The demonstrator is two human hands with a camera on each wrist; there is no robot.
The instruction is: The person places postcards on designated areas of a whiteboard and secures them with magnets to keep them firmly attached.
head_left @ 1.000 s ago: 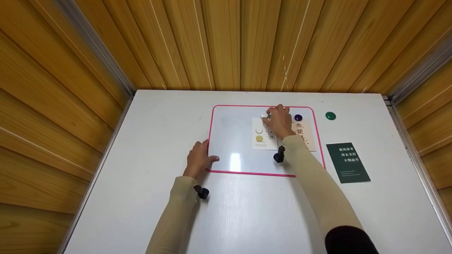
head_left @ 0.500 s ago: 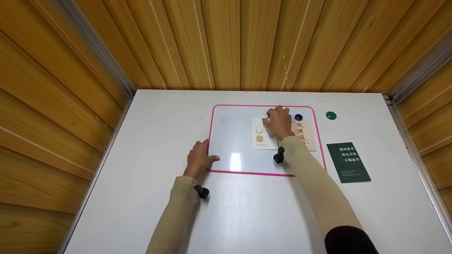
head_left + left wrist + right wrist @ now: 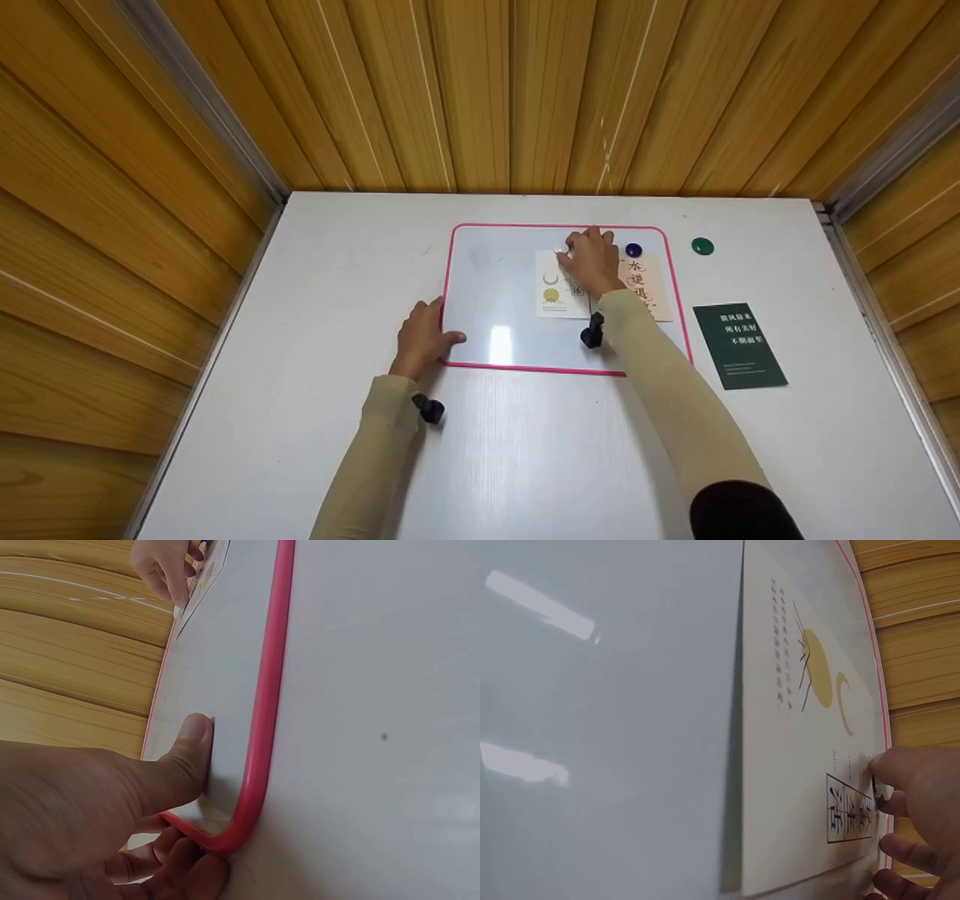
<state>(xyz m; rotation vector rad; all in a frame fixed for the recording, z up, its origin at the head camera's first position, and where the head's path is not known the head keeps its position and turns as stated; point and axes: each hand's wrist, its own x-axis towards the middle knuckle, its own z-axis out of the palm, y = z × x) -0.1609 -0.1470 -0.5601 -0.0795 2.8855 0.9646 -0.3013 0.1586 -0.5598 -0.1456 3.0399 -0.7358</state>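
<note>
In the head view my left hand grips the lower left corner of a pink-edged whiteboard. The left wrist view shows its thumb on the board's face, with curled fingers at the rim. My right hand is at the top edge of a white card with a gold sun and moon. Its thumb and forefinger pinch a small white button-like piece, mostly hidden by the fingers. Beside that hand a peach card lies on the board, with a dark blue round magnet at its top.
Right of the board, a green round magnet lies on the white table. Nearer to me is a dark green card with white lettering. Wood-patterned panels stand behind the table and on both sides.
Almost nothing differs. My right hand has shifted very slightly at the white card's top edge; the left hand, board and cards stay in place.
</note>
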